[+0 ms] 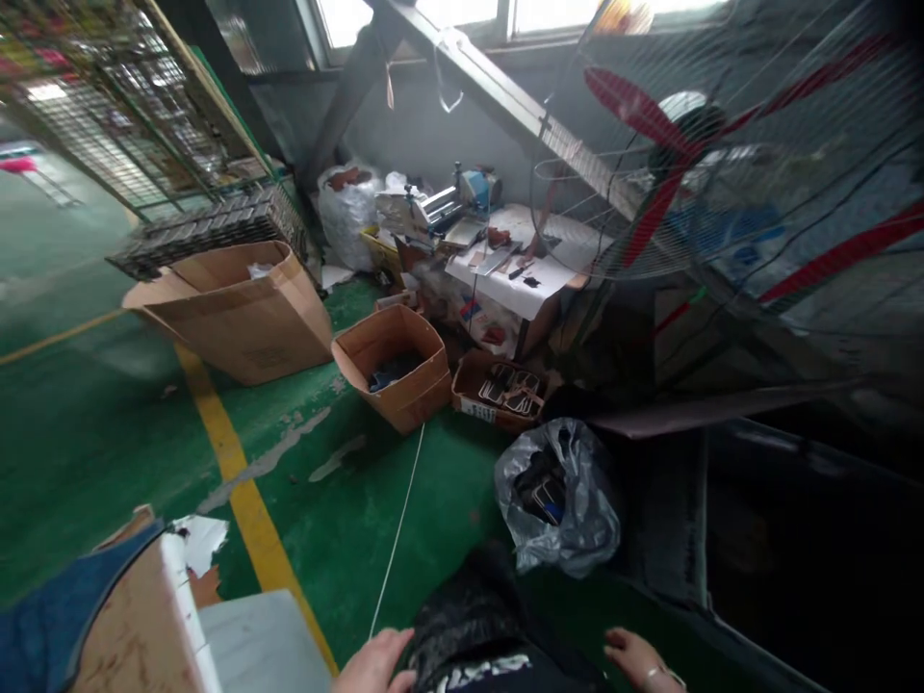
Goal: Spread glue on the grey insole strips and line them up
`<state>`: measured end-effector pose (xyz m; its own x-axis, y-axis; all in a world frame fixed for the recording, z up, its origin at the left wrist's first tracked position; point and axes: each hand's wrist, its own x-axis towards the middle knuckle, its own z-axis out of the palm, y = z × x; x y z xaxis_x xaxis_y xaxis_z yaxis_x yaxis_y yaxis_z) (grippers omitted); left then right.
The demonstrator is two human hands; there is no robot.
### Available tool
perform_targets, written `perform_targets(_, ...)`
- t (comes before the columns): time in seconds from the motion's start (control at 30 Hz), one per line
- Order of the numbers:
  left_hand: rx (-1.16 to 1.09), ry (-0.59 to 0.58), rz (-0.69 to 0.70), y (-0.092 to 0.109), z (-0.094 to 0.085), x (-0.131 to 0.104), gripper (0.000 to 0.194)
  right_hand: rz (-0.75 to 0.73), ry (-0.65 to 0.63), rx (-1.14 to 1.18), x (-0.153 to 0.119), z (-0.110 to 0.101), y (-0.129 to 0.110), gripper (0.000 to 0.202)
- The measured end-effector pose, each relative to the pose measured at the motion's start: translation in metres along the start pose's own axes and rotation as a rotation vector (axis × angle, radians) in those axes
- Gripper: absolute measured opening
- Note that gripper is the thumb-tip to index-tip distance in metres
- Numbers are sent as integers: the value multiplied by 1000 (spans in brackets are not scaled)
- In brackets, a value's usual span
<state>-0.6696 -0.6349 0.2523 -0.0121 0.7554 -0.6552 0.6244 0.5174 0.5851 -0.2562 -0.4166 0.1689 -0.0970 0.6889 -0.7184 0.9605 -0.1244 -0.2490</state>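
My left hand (372,664) shows at the bottom edge, beside the dark cloth with white lettering (480,664) on my lap. Its fingers are apart, with nothing visible in them. A thin white string (399,534) runs across the floor to just behind this hand; whether they touch I cannot tell. My right hand (636,658), a band at its wrist, is on the other side of the cloth. Its fingers are loosely bent and apart, holding nothing I can see. Ahead of it stands a clear plastic bag (592,515) with dark, pale-edged pieces inside.
Cardboard boxes (252,322) stand on the green floor; a smaller carton (415,399) holds dark cloth. A low box (473,409) has pale-edged pieces. Behind is a cluttered worktable (534,294) with a small machine (440,207). A caged red-bladed fan (635,106) is at right.
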Motion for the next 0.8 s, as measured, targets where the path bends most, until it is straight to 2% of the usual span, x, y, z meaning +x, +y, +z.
perform_targets(0.1,15,34,-19,14,-34,28,50,-10,-6,21,32,-14,-27,27)
perform_targets(0.2,53,51,-24,20,-61,61,52,-8,-4,48,56,-18,-50,36)
perform_targets(0.37,112,-144,48,25,-94,128,49,58,1,127,87,-11,-81,38)
perform_targets(0.6,226,-303,197,33,-155,257,45,242,53,266,130,0,-134,34)
perform_targets(0.7,280,-393,314,54,-180,317,40,326,76,332,159,4,-158,31)
perform_targets(0.8,319,-489,448,91,-189,376,38,385,86,411,201,8,-170,28)
